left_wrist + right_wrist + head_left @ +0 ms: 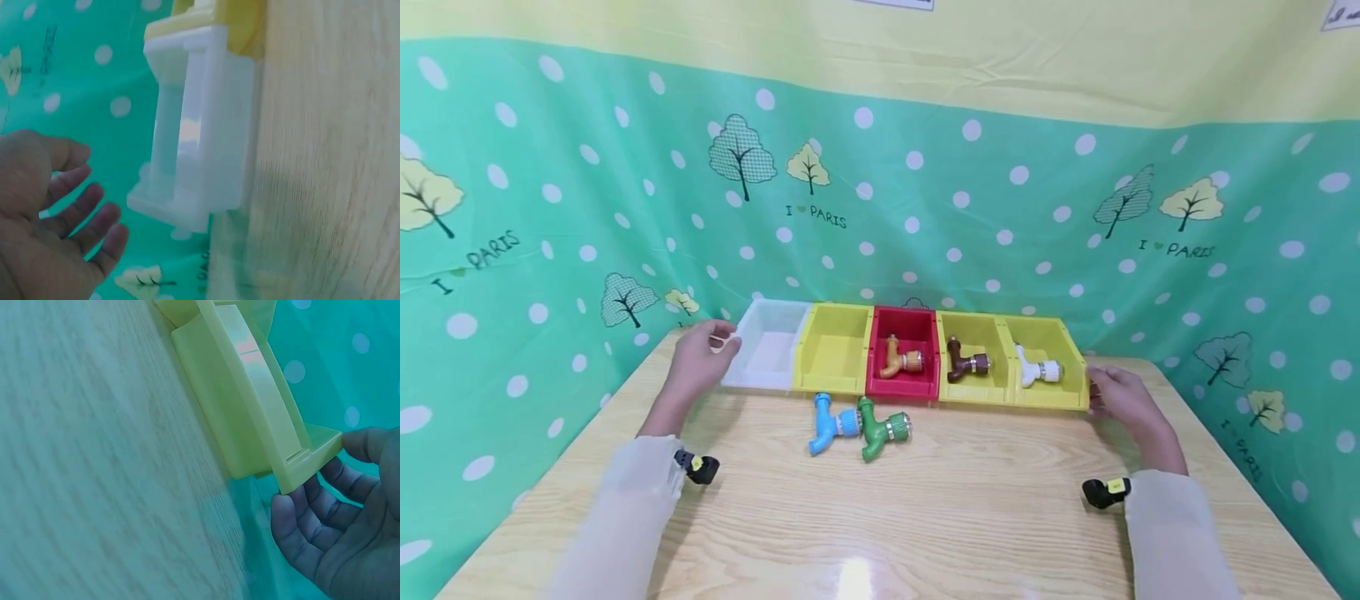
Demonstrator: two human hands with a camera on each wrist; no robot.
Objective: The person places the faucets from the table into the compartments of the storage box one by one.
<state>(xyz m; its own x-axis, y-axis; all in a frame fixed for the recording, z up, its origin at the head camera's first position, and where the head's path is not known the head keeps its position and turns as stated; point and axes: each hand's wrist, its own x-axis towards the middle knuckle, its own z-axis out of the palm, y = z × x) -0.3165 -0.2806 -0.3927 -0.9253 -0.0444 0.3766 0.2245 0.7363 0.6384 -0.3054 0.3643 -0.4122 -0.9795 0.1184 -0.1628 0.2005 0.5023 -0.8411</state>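
Observation:
Beside the white bin (767,346) at the row's left end is my left hand (702,358). In the left wrist view, the left hand's fingers (103,228) are loosely bent, apart from the bin and holding nothing. At the other end, my right hand (1123,398) holds the end of the outermost yellow bin (1078,375). The right wrist view shows its thumb at one corner of the yellow bin (250,394) and its fingers (325,509) bent against the end. Inside that bin lies a white tap (1037,369).
Between the end bins stand an unfilled yellow bin (832,346), a red bin (904,321) with an orange tap (898,358), and a yellow bin (973,327) with a brown tap (966,361). A blue tap (831,423) and green tap (880,427) lie on the wooden table (970,500) before a green curtain (940,225).

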